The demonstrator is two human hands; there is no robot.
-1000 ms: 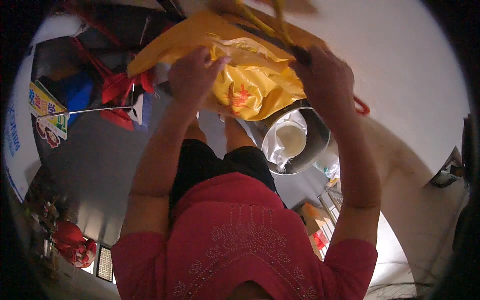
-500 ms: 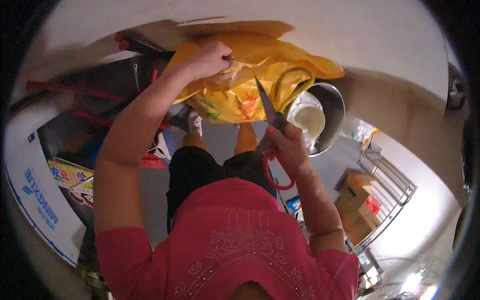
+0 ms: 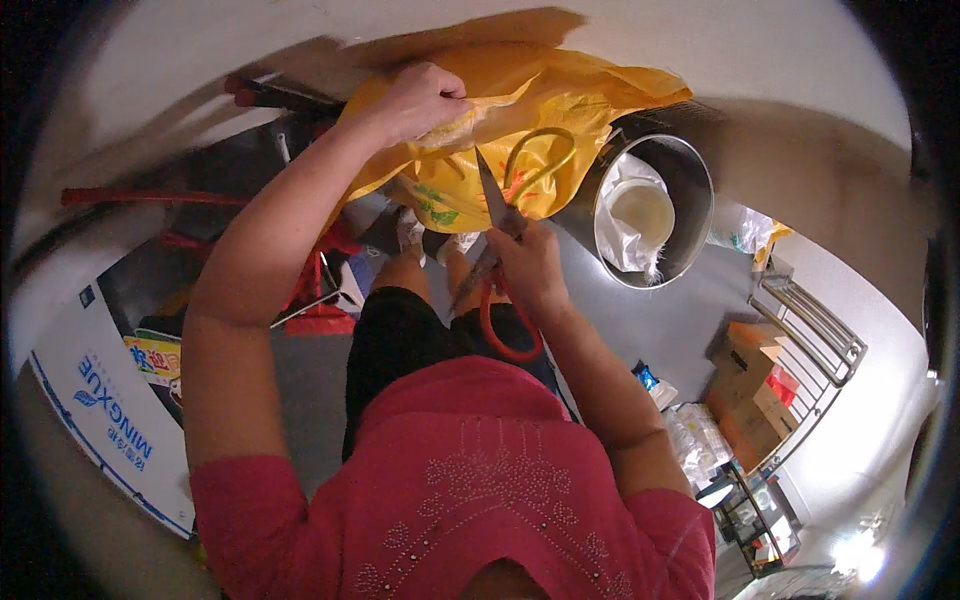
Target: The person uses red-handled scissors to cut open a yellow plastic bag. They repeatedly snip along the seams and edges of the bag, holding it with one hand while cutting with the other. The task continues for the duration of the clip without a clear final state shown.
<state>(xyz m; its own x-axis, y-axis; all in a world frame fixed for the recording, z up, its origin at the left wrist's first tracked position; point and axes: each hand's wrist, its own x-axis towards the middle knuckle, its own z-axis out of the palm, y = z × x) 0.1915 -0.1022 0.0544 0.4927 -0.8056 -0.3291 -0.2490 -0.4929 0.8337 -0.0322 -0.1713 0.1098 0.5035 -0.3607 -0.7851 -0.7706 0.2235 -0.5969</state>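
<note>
My left hand is closed on the upper edge of a large yellow plastic bag, which stands upright with its mouth partly spread. A pair of scissors with one yellow and one red handle is in my right hand, gripped near the pivot. The scissors are spread wide: one dark blade points up in front of the bag, the other down toward my shorts. What the bag holds is mostly hidden. Right of the bag, a tall metal bucket holds a white plastic liner and a round pale container.
Red bars and a red item on the floor are at the left, near a white box. To the right are a cardboard box, a metal rack and clear plastic packages. A pale wall rises behind the bag.
My right hand has moved left with the scissors, bringing the yellow handle in front of the bag. My left hand has kept its hold on the bag's edge. The view has shifted slightly.
</note>
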